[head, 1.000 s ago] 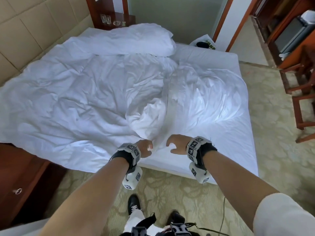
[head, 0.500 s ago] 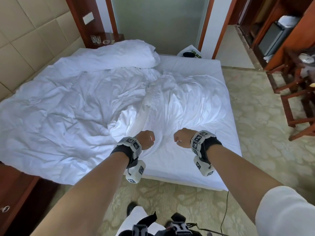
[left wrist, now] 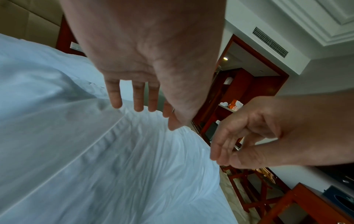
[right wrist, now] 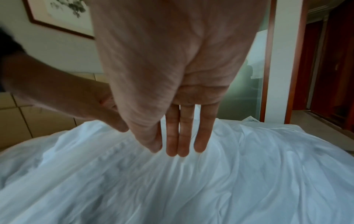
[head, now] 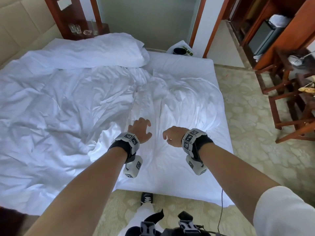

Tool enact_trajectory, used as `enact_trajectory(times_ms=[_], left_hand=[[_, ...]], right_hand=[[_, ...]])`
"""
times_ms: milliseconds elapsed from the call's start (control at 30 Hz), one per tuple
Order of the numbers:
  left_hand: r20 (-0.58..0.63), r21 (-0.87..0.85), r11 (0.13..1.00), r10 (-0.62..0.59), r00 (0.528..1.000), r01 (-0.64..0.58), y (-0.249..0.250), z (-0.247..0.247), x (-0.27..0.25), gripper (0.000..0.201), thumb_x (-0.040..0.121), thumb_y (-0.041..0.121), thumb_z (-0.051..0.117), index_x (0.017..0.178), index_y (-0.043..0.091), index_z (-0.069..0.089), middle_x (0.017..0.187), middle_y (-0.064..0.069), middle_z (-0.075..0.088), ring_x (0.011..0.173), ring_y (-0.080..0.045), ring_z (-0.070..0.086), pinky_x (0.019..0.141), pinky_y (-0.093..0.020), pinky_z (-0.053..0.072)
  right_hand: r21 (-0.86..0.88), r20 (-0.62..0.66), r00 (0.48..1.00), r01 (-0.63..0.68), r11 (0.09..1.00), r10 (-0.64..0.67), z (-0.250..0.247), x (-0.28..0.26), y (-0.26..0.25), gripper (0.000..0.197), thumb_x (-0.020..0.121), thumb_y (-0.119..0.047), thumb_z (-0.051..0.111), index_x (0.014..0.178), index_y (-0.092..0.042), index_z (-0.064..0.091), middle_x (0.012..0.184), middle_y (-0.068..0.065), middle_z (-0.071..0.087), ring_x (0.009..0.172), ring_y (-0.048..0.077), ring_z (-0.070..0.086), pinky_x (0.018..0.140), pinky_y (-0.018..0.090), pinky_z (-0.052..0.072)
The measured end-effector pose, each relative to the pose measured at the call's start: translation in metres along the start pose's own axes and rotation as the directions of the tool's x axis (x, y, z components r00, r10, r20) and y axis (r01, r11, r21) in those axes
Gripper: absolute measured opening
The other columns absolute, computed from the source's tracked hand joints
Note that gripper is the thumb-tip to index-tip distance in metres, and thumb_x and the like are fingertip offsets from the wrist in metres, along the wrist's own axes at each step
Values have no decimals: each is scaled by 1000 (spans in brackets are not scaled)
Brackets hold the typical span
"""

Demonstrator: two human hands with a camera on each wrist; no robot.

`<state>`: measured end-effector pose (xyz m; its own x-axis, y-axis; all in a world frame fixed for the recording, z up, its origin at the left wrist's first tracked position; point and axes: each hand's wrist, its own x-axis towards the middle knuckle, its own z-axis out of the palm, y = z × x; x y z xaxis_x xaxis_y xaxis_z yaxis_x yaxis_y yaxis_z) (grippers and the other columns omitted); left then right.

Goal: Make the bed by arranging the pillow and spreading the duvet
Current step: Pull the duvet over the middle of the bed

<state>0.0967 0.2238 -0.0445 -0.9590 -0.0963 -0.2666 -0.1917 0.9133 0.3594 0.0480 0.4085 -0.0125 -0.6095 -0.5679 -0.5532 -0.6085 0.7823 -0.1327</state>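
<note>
A crumpled white duvet (head: 68, 108) covers most of the bed and hangs over its near left edge. It lies flatter on the right half. A white pillow (head: 102, 50) lies across the head end at the left. My left hand (head: 141, 129) hovers just above the duvet near the foot of the bed, fingers spread, holding nothing. My right hand (head: 171, 136) hangs beside it, a hand's width to the right, and is also empty. The wrist views show the left hand (left wrist: 153, 115) and the right hand (right wrist: 178, 150) with straight fingers pointing down at the duvet (right wrist: 172, 189).
A bare strip of sheet (head: 187, 63) shows at the bed's far right. A nightstand with glasses (head: 80, 29) stands by the headboard and a black bin (head: 180, 51) behind the bed. Wooden chairs (head: 289, 108) stand on the carpet at the right. My shoe (head: 147, 200) is at the bed's foot.
Both hands gripped a bunched fold of duvet and drew it toward the foot of the bed. They have let go and opened; the fold now lies flatter.
</note>
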Motion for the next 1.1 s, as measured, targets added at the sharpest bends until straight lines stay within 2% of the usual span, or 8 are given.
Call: enact_trajectory(times_ms=[300,400,467,600,767,867,967,1100], left_hand=[[96,-80,976,-195,976,203,-48,-12,97,77,82,45,64,146,24,26,154,-1,25,141,-27,27,109,-53,32],[203,-141,923,-326,923,357,-69,-7,119,105,75,61,66,153,24,5,161,-7,10,147,-33,16,115,-61,19],[324,-239,860,-367,872,451,-80,-4,133,124,67,72,67,154,19,-4,162,-10,11,148,-32,18,117,-53,23],[365,-371,809,-324,873,456,-86,-2,173,106,48,81,66,135,22,48,129,-4,61,113,-25,61,97,-40,51],[413,-330,860,-240,879,390,-71,-16,186,40,71,63,67,97,34,60,88,5,64,85,-15,61,75,-27,48],[385,-311,889,-205,900,335,-59,-22,195,40,74,48,66,109,28,61,96,5,66,97,-18,64,78,-29,53],[365,-411,852,-172,915,324,-38,-31,203,45,79,17,67,123,21,59,108,7,64,109,-18,61,87,-30,52],[441,-393,866,-119,889,311,2,-47,196,60,82,-1,63,139,10,46,128,-4,56,126,-25,52,93,-27,42]], right_hand=[[-78,-21,995,91,993,-93,-62,116,6,52,95,-7,47,144,-24,38,139,3,46,129,24,45,95,43,48],[-143,-24,982,184,972,-190,-71,152,-1,71,88,6,51,150,-23,32,152,2,35,141,23,31,105,44,42],[-161,-14,969,242,957,-247,-74,174,-4,80,84,8,56,152,-22,27,158,2,26,147,22,21,109,44,37],[-184,7,950,309,933,-313,-89,212,-6,72,90,1,57,153,-16,26,160,3,22,149,23,18,113,42,32],[-48,83,962,263,963,-259,-85,224,4,72,92,2,53,154,-16,22,159,4,24,143,25,28,109,45,38],[-17,37,973,229,973,-228,-99,228,17,65,92,-7,56,150,-15,26,149,6,35,130,27,41,96,43,45],[-178,-40,957,276,945,-287,-113,228,36,97,74,5,68,153,-22,18,142,6,35,126,27,43,79,37,45],[-452,-26,952,260,853,-304,-135,223,67,97,70,-14,81,150,-30,29,158,6,17,146,27,17,109,44,32]])
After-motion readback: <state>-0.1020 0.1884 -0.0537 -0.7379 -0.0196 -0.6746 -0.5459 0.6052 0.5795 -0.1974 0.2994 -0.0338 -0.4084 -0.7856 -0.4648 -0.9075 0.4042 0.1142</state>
